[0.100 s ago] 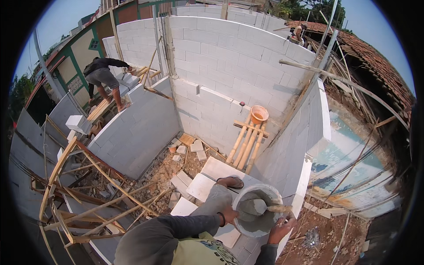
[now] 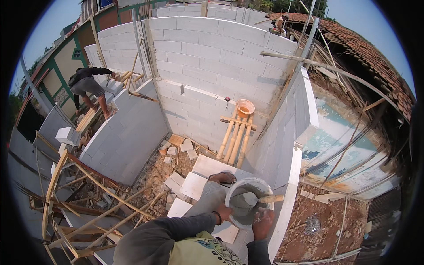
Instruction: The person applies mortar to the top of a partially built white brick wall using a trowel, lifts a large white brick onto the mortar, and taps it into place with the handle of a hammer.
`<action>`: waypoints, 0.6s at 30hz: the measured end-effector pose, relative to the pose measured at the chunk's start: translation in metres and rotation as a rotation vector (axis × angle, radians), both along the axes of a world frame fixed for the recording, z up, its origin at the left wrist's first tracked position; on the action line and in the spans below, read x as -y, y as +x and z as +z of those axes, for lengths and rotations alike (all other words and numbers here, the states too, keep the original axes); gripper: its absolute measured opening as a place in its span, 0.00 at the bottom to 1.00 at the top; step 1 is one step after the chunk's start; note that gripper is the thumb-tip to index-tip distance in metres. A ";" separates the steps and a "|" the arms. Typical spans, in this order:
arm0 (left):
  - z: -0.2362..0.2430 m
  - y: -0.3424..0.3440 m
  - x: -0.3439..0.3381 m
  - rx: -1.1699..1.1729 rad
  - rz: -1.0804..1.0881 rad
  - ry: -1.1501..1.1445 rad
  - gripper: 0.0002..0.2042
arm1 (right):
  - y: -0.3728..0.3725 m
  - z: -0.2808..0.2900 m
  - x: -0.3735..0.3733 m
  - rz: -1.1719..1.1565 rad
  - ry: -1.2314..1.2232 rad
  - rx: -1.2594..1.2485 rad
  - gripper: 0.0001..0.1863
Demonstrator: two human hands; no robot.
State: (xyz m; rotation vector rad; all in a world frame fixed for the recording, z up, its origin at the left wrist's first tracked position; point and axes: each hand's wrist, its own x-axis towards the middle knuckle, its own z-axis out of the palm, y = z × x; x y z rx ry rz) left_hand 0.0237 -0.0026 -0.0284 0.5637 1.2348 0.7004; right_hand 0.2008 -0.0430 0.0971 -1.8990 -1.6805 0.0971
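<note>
A grey mortar-stained bucket (image 2: 261,183) stands tilted in front of me, with wet grey mortar inside. My left hand (image 2: 224,212) is closed on its left rim. In the bucket lies a trowel (image 2: 244,199), its blade coated in mortar and its wooden handle (image 2: 271,198) resting across the right rim. Just below that handle, apart from it, is my right hand (image 2: 263,221), its fingers curled over the bucket's near right edge; what they hold, if anything, is hidden. My sandalled foot (image 2: 223,177) is beside the bucket on pale blocks.
A white block wall (image 2: 291,176) runs close on my right. Ahead, an orange basin (image 2: 245,108) sits on bamboo poles (image 2: 236,141). Rubble (image 2: 152,176) and a bamboo frame (image 2: 106,183) lie lower left. One co-worker (image 2: 90,84) bends over a wall; another (image 2: 279,24) is farther off.
My right hand has moved left and inward, from outside the bucket's right rim onto its near edge, with fingers more curled. The whole view has shifted slightly.
</note>
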 end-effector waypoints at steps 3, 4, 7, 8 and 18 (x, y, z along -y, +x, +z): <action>0.011 0.020 0.016 0.040 0.023 -0.049 0.15 | 0.011 -0.071 0.021 0.131 -0.131 0.303 0.14; 0.015 0.019 0.024 0.030 0.029 -0.067 0.14 | 0.023 -0.088 0.031 0.165 -0.266 0.306 0.15; -0.016 0.016 0.029 -0.062 -0.046 0.018 0.12 | 0.018 -0.119 0.037 0.216 -0.602 0.242 0.17; -0.022 0.016 0.026 -0.097 -0.092 0.013 0.12 | 0.017 -0.127 0.035 0.217 -0.706 0.219 0.18; -0.017 0.010 0.049 -0.099 -0.103 0.034 0.13 | -0.017 -0.067 0.047 0.195 -0.310 0.090 0.10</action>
